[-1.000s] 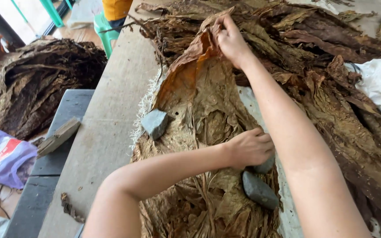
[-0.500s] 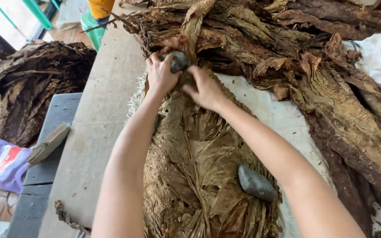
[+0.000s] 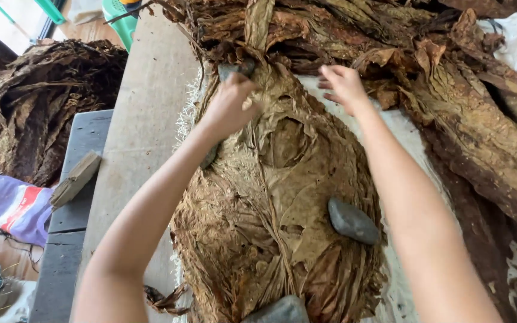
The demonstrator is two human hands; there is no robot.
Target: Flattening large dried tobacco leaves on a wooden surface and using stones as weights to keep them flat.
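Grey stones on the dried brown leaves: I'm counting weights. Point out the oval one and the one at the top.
Oval grey stone [image 3: 352, 221]: head view, centre of its top.
Top grey stone [image 3: 230, 70]: head view, left exposed face.

Both my bare forearms reach forward from the bottom of the view. My left hand [image 3: 230, 104] is curled into a loose fist, knuckles up — my right hand [image 3: 343, 87] lies further out, palm down, fingers spread and slightly blurred.
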